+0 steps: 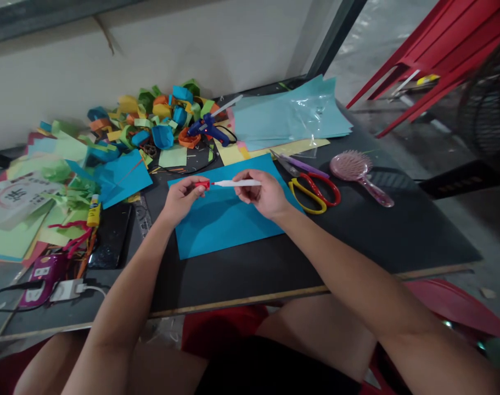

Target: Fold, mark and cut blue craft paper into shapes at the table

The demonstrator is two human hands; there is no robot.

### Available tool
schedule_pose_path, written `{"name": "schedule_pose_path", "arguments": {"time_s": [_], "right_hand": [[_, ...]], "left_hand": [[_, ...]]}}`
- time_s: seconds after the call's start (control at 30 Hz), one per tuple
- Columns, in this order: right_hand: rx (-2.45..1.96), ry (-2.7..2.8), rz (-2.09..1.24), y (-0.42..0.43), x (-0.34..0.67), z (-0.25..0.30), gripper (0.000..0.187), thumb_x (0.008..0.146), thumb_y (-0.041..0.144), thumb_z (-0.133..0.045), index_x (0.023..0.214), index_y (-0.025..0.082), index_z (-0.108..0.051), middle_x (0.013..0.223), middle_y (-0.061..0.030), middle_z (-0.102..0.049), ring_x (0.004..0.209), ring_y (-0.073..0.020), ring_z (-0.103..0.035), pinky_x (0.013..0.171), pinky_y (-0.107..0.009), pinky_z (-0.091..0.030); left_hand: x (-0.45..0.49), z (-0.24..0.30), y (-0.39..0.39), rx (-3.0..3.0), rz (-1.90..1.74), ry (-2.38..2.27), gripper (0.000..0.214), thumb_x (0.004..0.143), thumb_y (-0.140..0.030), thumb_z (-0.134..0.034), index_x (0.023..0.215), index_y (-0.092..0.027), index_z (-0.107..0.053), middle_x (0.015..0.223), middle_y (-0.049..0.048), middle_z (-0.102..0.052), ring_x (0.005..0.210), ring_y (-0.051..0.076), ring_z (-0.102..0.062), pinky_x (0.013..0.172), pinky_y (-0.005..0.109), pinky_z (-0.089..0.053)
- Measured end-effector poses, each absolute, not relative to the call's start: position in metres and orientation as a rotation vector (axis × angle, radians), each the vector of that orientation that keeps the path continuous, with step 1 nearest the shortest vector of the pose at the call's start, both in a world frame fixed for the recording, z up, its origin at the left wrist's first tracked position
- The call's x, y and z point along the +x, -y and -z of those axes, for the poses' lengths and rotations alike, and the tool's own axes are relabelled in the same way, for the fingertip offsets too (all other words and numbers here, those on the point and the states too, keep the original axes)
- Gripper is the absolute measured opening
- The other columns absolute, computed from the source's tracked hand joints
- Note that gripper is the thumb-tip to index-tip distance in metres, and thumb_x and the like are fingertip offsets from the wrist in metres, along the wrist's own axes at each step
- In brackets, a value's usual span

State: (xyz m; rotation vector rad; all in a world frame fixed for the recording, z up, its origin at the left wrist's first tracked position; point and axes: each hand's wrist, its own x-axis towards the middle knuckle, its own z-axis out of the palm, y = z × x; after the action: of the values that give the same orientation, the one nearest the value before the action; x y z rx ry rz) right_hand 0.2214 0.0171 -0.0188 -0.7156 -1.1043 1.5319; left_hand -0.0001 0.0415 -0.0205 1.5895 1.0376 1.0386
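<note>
My right hand (263,193) grips a white felt-tip marker (229,183) by its barrel, its tip pointing left. Between the fingers of my left hand (183,198) is a red marker cap (202,185). The red tip lies right at the cap's opening; whether they touch I cannot tell. Both hands are over a sheet of blue paper (229,225) lying flat on the dark table. Scissors (315,192) with yellow and red handles rest by the sheet's right edge, close to my right hand.
A hairbrush (359,170) lies to the right. Behind are a blue glue gun (208,129), light-blue sheets (282,112) and a heap of coloured paper pieces (159,112). At left are a phone (110,238), a glue stick (94,211) and a purple device with cables (44,280).
</note>
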Motion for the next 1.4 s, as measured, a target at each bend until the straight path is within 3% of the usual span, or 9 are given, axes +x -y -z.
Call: {"name": "schedule_pose_path", "arguments": {"time_s": [0.43, 0.57, 0.73, 0.9, 1.03, 1.13, 1.2, 1.3, 1.4], "right_hand": [[-0.84, 1.212, -1.484, -0.015, 0.22, 0.023, 0.036, 0.086, 0.052, -0.051, 0.084, 0.021, -0.068, 0.065, 0.0002, -0.061, 0.045, -0.0092, -0.045, 0.041, -0.025, -0.025], [-0.844, 1.174, -1.565, -0.012, 0.215, 0.021, 0.034, 0.086, 0.051, -0.051, 0.086, 0.021, -0.066, 0.066, 0.0002, -0.06, 0.046, -0.0094, -0.046, 0.041, -0.025, -0.026], [-0.802, 0.878, -1.825, -0.007, 0.212, 0.016, 0.026, 0.075, 0.048, -0.054, 0.077, 0.023, -0.054, 0.054, 0.0027, -0.05, 0.044, -0.0099, -0.037, 0.037, -0.021, -0.019], [-0.812, 0.829, -1.936, -0.005, 0.217, 0.011, 0.024, 0.071, 0.046, -0.056, 0.072, 0.024, -0.047, 0.049, 0.0042, -0.042, 0.043, -0.0101, -0.032, 0.035, -0.02, -0.015], [-0.806, 0.964, -1.898, -0.009, 0.215, 0.006, 0.031, 0.074, 0.054, -0.056, 0.074, 0.024, -0.048, 0.051, 0.0044, -0.044, 0.042, -0.0099, -0.033, 0.035, -0.021, -0.018], [-0.832, 1.161, -1.728, -0.015, 0.214, 0.008, 0.045, 0.079, 0.065, -0.051, 0.095, 0.024, -0.055, 0.067, 0.001, -0.056, 0.05, -0.0118, -0.044, 0.038, -0.024, -0.028], [-0.94, 1.388, -1.432, -0.02, 0.219, 0.014, 0.047, 0.08, 0.065, -0.056, 0.105, 0.025, -0.056, 0.078, -0.0013, -0.062, 0.06, -0.0137, -0.052, 0.046, -0.026, -0.037], [-1.221, 1.667, -0.873, -0.028, 0.231, 0.026, 0.033, 0.081, 0.049, -0.065, 0.103, 0.024, -0.061, 0.084, -0.0037, -0.066, 0.072, -0.0179, -0.059, 0.062, -0.032, -0.046], [-1.358, 1.736, -0.617, -0.032, 0.238, 0.031, 0.022, 0.085, 0.037, -0.061, 0.102, 0.023, -0.062, 0.093, -0.0071, -0.069, 0.087, -0.0235, -0.064, 0.076, -0.041, -0.051]], "left_hand": [[0.0, 0.017, -0.035, 1.751, -1.001, -1.088, 0.03, 0.08, -0.041, -0.071, 0.1, -0.019, -0.075, 0.079, 0.0051, -0.073, 0.068, 0.014, -0.062, 0.061, 0.026, -0.049], [0.005, 0.012, -0.026, 1.895, -1.084, -1.144, 0.022, 0.078, -0.038, -0.074, 0.094, -0.023, -0.077, 0.086, 0.0048, -0.076, 0.076, 0.018, -0.067, 0.068, 0.029, -0.053], [0.016, 0.006, -0.01, 2.228, -1.155, -1.116, 0.019, 0.09, -0.037, -0.062, 0.098, -0.027, -0.076, 0.095, 0.0049, -0.077, 0.091, 0.02, -0.071, 0.086, 0.036, -0.055], [0.024, 0.004, 0.003, 2.421, -1.046, -1.072, 0.028, 0.095, -0.043, -0.051, 0.097, -0.026, -0.074, 0.096, 0.0073, -0.076, 0.091, 0.021, -0.071, 0.087, 0.04, -0.054], [0.024, 0.001, 0.001, 2.44, -1.059, -1.122, 0.03, 0.096, -0.044, -0.049, 0.097, -0.027, -0.073, 0.097, 0.0062, -0.076, 0.09, 0.02, -0.07, 0.086, 0.037, -0.053], [0.009, 0.001, -0.014, 2.385, -1.122, -1.306, 0.033, 0.095, -0.046, -0.048, 0.103, -0.024, -0.072, 0.099, 0.0068, -0.075, 0.093, 0.02, -0.069, 0.086, 0.033, -0.052], [-0.008, 0.001, -0.029, 2.298, -1.133, -1.539, 0.035, 0.096, -0.046, -0.046, 0.107, -0.022, -0.069, 0.102, 0.0082, -0.074, 0.096, 0.021, -0.067, 0.086, 0.032, -0.05], [-0.035, 0.002, -0.044, 2.227, -0.963, -1.946, 0.034, 0.096, -0.041, -0.044, 0.108, -0.02, -0.067, 0.106, 0.0128, -0.071, 0.101, 0.027, -0.065, 0.088, 0.037, -0.048], [-0.048, 0.001, -0.047, 2.217, -0.728, -2.199, 0.032, 0.094, -0.033, -0.044, 0.109, -0.017, -0.068, 0.115, 0.0182, -0.066, 0.113, 0.036, -0.058, 0.091, 0.048, -0.046]]}}
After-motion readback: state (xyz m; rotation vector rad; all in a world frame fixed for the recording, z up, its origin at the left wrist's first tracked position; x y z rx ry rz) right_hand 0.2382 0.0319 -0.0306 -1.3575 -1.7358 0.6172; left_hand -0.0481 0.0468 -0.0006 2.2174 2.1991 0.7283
